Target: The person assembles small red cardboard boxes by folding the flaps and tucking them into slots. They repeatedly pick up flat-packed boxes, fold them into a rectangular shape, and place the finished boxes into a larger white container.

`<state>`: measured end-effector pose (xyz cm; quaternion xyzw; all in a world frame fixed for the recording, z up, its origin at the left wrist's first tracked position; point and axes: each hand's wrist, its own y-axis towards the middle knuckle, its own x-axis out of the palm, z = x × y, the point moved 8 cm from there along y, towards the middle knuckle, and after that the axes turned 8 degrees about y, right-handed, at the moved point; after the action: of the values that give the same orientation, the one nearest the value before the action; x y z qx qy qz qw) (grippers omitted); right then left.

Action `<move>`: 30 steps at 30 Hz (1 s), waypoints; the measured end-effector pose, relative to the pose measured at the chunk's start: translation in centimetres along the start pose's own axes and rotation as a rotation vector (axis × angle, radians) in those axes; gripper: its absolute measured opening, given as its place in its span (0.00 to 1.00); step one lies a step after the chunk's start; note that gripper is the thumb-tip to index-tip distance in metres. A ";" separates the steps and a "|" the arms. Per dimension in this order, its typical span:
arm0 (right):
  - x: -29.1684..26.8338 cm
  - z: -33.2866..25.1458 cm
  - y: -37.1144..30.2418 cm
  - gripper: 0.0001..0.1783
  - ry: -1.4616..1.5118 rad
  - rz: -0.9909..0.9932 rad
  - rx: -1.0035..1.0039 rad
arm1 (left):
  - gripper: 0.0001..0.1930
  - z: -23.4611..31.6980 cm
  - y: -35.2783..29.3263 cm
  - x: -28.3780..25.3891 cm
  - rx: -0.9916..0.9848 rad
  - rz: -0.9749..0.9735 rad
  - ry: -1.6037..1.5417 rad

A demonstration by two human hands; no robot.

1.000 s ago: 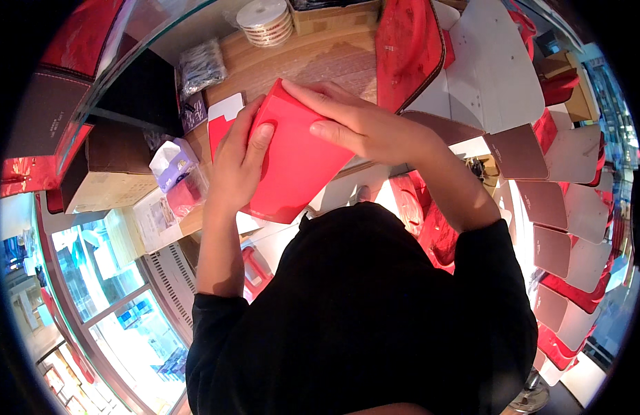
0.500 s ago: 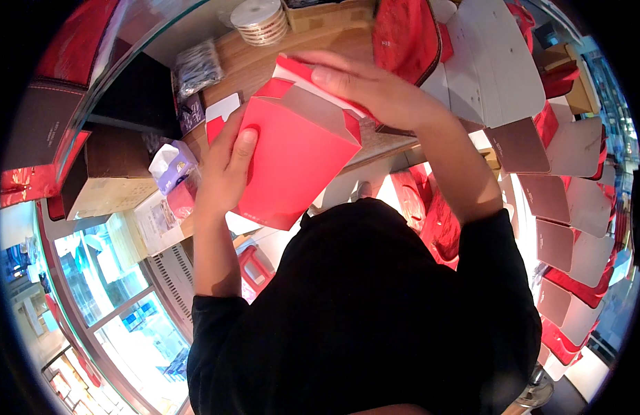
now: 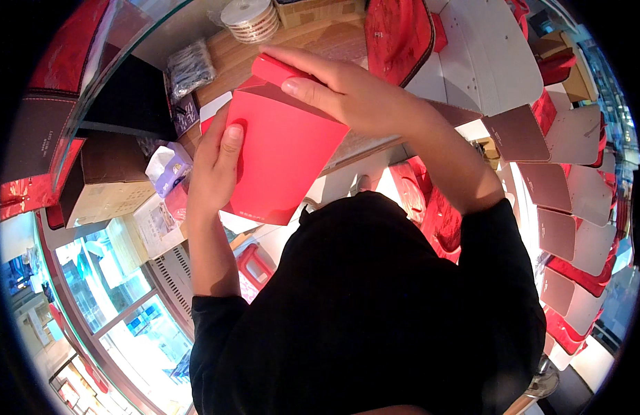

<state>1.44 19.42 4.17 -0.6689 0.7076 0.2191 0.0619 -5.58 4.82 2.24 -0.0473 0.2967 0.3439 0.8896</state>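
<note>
A red cardboard box (image 3: 282,152) is held up over the front of the wooden table (image 3: 337,45), tilted. My left hand (image 3: 220,159) grips its left side, thumb on the front face and fingers behind. At the upper end, my right hand (image 3: 327,86) is closed on the box's flap (image 3: 278,71), thumb on the near side and fingers over the far side. The flap is folded partly over the opening, whose inside shows only as a narrow dark strip. The right fingertips are partly hidden.
Stacked ribbon spools (image 3: 251,19) and a plastic-wrapped packet (image 3: 191,68) lie at the back left. A purple tissue box (image 3: 169,168) stands beside a cardboard carton (image 3: 102,197). Red bags (image 3: 397,41) stand behind, and several brown-and-white panels (image 3: 517,138) line the right side.
My right hand has pushed the flap down toward the opening, so less of the box's inside shows. Both hands and the box have shifted slightly left.
</note>
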 end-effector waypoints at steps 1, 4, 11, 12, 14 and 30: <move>-0.1 -0.2 0.1 0.27 -0.010 0.000 -0.022 | 0.27 -0.1 0.0 0.0 0.000 -0.001 -0.006; -0.1 -0.7 0.1 0.27 -0.048 0.019 -0.059 | 0.27 -0.3 0.0 -0.1 -0.004 -0.007 -0.007; -0.5 -0.4 0.2 0.29 -0.074 0.074 -0.045 | 0.26 0.3 -0.1 -0.4 -0.016 -0.031 0.005; -0.3 -0.4 0.2 0.28 -0.085 0.069 -0.047 | 0.26 0.4 -0.1 -0.4 -0.004 -0.027 0.001; 0.1 -0.5 0.0 0.27 -0.107 0.056 -0.054 | 0.26 0.2 0.1 -0.5 -0.009 -0.027 0.040; 1.3 -0.9 -1.7 0.26 0.036 0.080 -0.229 | 0.27 0.0 0.5 -0.1 0.040 -0.038 0.148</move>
<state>3.16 17.83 4.03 -0.6468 0.7050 0.2888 -0.0366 -5.96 5.08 2.38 -0.0603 0.3675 0.3163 0.8725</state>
